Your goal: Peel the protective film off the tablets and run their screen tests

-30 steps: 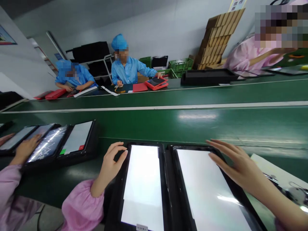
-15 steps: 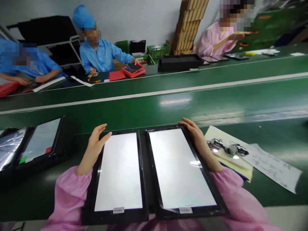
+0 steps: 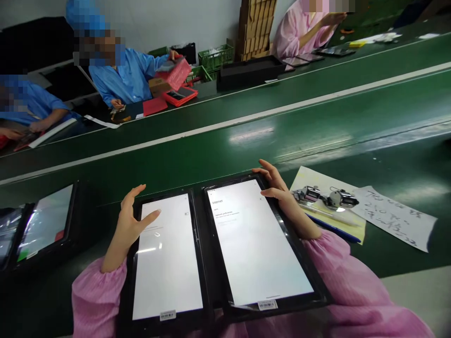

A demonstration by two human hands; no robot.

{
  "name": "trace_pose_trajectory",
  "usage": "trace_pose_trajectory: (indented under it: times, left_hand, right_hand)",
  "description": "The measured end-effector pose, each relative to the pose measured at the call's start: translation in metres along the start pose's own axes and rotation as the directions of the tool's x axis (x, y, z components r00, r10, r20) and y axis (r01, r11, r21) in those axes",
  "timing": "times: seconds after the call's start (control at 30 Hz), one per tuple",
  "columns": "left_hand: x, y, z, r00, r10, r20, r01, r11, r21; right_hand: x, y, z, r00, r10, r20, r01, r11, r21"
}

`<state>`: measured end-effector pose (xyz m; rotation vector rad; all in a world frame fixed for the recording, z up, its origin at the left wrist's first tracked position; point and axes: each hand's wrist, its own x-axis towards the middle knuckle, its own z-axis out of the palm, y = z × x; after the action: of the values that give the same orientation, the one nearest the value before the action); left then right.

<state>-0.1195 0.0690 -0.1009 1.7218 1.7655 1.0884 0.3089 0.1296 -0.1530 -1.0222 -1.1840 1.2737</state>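
Puffy pink sleeves (image 3: 98,295) gather into cuffs above left hand (image 3: 128,230) and right hand (image 3: 282,202).

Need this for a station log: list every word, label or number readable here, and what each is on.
"Internet": heading on the right tablet's screen
"Wi-Fi": line below that heading
"Network preferences": next line down
Left tablet's screen: faint text, unreadable
Left tablet's barcode sticker: too small to read
Right tablet's barcode sticker: too small to read
Handwritten paper sheet: too blurred to read

— Where does this view look from?
— The person's head; it faces forward and down.
— How near?
— Close above the left hand (image 3: 130,225) and right hand (image 3: 278,197); the green conveyor belt (image 3: 225,141) lies beyond.
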Motion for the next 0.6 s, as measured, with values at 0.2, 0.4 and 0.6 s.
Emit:
trace_pose_trajectory:
  times: [0.2, 0.4, 0.6]
  left_hand:
    - [0.0, 0.003, 0.0, 0.995, 0.076, 0.06, -0.081, 0.994, 0.078]
    - [0.002, 0.006, 0.0, 1.0, 0.014, 0.016, -0.014, 1.0, -0.016]
    - [-0.054, -0.002, -0.017, 0.963, -0.214, -0.163, 0.186, 0.967, -0.174]
  right_hand:
    - [-0.002, 0.002, 0.0, 1.0, 0.0, -0.019, 0.0, 1.0, -0.021]
    - [-0.005, -0.005, 0.005, 0.993, 0.05, -0.103, -0.059, 0.995, -0.08]
    - [-0.065, 0.0, -0.006, 0.98, 0.094, -0.175, -0.136, 0.96, -0.243]
